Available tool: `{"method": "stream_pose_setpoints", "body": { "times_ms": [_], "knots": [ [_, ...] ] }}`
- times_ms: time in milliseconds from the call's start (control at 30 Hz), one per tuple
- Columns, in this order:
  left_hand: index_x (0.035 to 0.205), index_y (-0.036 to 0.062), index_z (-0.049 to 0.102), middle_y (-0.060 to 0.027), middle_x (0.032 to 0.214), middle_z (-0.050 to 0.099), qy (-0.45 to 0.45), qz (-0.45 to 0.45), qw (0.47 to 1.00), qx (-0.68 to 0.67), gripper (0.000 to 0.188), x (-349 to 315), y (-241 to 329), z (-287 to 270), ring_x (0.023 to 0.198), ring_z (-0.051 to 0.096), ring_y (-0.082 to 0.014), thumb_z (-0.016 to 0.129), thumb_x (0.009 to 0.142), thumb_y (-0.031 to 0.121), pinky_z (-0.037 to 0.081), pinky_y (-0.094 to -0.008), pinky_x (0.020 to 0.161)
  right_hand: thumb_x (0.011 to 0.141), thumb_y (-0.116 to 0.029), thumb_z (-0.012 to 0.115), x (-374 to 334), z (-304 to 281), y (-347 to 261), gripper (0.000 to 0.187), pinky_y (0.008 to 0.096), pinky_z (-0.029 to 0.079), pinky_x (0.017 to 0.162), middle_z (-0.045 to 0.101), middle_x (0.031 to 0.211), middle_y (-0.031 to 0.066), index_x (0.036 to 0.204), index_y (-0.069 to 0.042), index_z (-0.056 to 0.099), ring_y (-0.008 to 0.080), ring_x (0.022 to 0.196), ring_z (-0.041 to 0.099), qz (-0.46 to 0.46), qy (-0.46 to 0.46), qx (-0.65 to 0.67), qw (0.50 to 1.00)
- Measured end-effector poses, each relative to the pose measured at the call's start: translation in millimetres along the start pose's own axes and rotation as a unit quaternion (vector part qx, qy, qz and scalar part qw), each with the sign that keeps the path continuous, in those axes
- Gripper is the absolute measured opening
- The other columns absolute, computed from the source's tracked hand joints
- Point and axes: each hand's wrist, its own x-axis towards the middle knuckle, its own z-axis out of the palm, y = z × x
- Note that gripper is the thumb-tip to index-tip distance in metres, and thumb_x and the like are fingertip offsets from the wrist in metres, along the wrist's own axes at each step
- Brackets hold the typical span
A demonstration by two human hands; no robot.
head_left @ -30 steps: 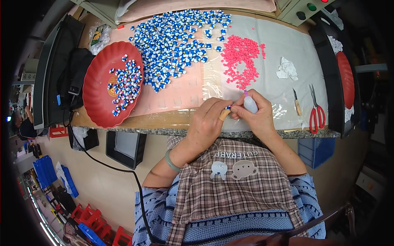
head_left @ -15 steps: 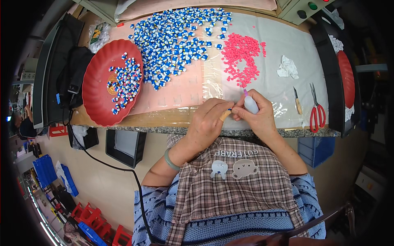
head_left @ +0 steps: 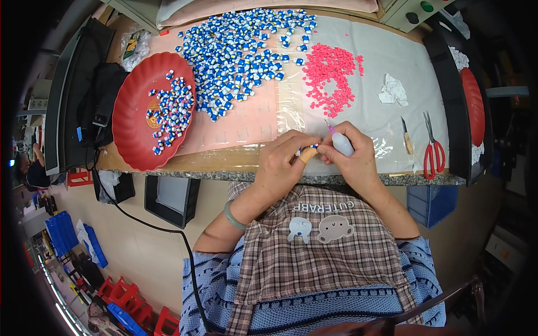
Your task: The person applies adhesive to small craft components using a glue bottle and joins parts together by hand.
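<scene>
Clearly, the left hand [head_left: 280, 165] pinches a small piece [head_left: 314, 147], blue and white, between thumb and fingers. At its three o'clock, the right hand [head_left: 357, 159] grasps a bottle [head_left: 343, 145], nozzle toward eleven; whether its fingertips touch the piece cannot be told. Pink bits [head_left: 326, 70] lie at twelve, scissors [head_left: 430, 159] at three, a red bowl [head_left: 130, 123] past nine.

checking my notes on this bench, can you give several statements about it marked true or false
1. The right hand holds a pale bottle. True.
2. The left hand is empty. False: it holds a small blue-and-white piece.
3. The scissors lie left of the knife. False: they lie right of it.
4. The large red bowl holds blue-and-white pieces. True.
5. The pink pieces lie right of the large blue-and-white pile. True.
</scene>
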Motion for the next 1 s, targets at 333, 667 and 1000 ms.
{"method": "stream_pose_setpoints", "body": {
  "times_ms": [333, 667, 1000],
  "knots": [
    [0.102, 0.0021, 0.069, -0.0134, 0.091, 0.068, -0.041, 0.004, 0.999, 0.0, 0.023, 0.3, 4.7, -5.7, 0.08, 0.066, -0.0241, 0.067, 0.079, -0.003, 0.051, -0.0293, 0.065, 0.078, 0.0, 0.075, 10.1, -20.7, -5.8, 0.026, 0.0184, 0.041, 0.048, 0.056, 0.07, -0.001, 0.093, -0.005, 0.054, 0.0044, 0.058, 0.053, 0.143, -0.099, 0.108, 0.979],
    [0.101, -0.0001, 0.068, -0.0137, 0.088, 0.066, -0.03, 0.133, 0.989, 0.051, 0.029, -2.4, 3.1, -1.2, 0.081, 0.066, -0.0283, 0.066, 0.074, -0.008, 0.055, -0.0355, 0.069, 0.078, 0.0, 0.075, 7.4, -21.9, 5.8, 0.022, 0.0187, 0.044, 0.048, 0.061, 0.075, 0.0027, 0.091, -0.002, 0.059, 0.0071, 0.06, 0.057, 0.165, -0.121, 0.173, 0.964],
    [0.103, 0.0028, 0.069, -0.0122, 0.09, 0.068, -0.05, 0.01, 0.999, -0.013, 0.024, 0.2, 4.6, -8.1, 0.081, 0.066, -0.0238, 0.066, 0.079, -0.002, 0.052, -0.0306, 0.067, 0.078, -0.001, 0.075, 9.9, -19.9, -1.7, 0.023, 0.0184, 0.044, 0.048, 0.06, 0.076, 0.0021, 0.092, -0.002, 0.058, 0.0061, 0.061, 0.057, 0.149, -0.121, 0.151, 0.97]
  ]
}}
